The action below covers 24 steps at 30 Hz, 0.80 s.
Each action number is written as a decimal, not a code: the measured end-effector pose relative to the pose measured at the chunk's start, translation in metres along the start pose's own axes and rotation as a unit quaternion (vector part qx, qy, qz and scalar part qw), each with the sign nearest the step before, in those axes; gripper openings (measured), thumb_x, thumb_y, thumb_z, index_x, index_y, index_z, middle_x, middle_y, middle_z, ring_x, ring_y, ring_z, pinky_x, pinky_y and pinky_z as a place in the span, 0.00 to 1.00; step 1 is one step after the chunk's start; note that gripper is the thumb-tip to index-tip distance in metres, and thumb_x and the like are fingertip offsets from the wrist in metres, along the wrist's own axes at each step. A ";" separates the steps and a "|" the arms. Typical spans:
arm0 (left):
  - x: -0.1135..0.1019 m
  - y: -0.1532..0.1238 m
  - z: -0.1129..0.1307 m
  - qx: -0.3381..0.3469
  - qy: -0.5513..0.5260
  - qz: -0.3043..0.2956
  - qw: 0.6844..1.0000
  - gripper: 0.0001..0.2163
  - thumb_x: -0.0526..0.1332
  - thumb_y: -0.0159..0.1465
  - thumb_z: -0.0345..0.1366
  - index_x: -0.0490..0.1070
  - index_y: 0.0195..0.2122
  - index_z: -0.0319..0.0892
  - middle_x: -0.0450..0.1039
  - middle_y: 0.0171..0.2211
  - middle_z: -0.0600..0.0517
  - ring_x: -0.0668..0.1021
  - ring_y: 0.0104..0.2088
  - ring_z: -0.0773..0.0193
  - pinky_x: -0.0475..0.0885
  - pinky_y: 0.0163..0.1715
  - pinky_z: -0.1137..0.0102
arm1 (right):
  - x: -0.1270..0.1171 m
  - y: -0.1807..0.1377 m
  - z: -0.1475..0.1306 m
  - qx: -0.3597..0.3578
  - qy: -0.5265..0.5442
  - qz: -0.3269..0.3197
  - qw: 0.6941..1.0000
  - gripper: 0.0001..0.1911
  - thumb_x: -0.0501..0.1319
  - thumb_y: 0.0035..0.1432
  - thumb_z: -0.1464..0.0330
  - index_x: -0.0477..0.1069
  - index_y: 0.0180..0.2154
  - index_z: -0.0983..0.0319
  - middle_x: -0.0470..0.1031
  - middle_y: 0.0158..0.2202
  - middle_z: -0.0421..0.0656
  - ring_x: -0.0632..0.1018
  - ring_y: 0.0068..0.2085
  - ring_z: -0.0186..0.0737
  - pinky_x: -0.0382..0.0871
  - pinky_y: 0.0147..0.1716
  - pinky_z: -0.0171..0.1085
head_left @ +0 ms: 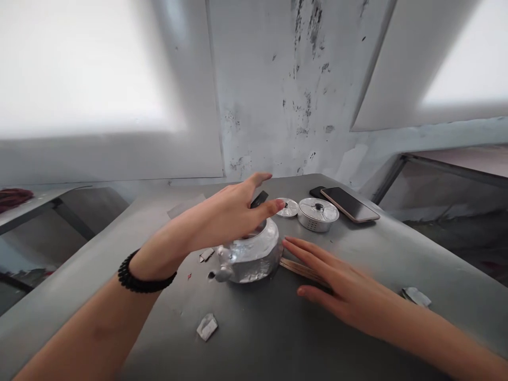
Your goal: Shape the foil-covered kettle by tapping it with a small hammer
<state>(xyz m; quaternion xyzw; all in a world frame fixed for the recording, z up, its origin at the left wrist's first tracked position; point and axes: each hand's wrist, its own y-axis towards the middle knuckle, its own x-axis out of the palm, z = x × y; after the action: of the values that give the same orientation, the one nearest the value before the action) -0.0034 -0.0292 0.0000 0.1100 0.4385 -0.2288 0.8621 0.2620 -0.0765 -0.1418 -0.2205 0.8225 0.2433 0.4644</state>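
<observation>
A shiny silver teapot [256, 259] stands on the grey table, its spout pointing left and towards me. My left hand [238, 211] reaches across its top, fingers stretched out and thumb apart; it hides much of the opening. A black piece, perhaps the handle [260, 199], shows between thumb and fingers, and I cannot tell whether the hand touches it. Beside the pot's right side, my right hand [329, 270] is held open, fingertips at or very near the metal. Under those fingers lies a thin tan strip [301, 269], partly covered.
Behind the teapot are a round silver lid [289, 209] and a perforated silver strainer [317, 216] with a black knob. Right of them, a phone [351, 203] rests partly over a dark object [317, 191]. Crumpled scraps [207, 327] lie on the table [166, 333].
</observation>
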 end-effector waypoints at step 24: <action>-0.032 0.022 -0.050 -0.018 0.192 0.040 0.981 0.13 0.54 0.72 0.43 0.76 0.49 0.50 0.83 0.40 0.51 0.81 0.33 0.58 0.69 0.29 0.68 | -0.018 0.006 0.014 0.142 -0.035 -0.080 0.986 0.10 0.57 0.71 0.57 0.70 0.41 0.55 0.75 0.44 0.44 0.78 0.40 0.44 0.72 0.38 0.44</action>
<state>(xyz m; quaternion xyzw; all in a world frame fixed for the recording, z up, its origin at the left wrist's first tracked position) -0.0442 0.0195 -0.0046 0.1539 0.5947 -0.1609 0.7725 0.2765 -0.0612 -0.1311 -0.2087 0.8117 0.0938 0.5373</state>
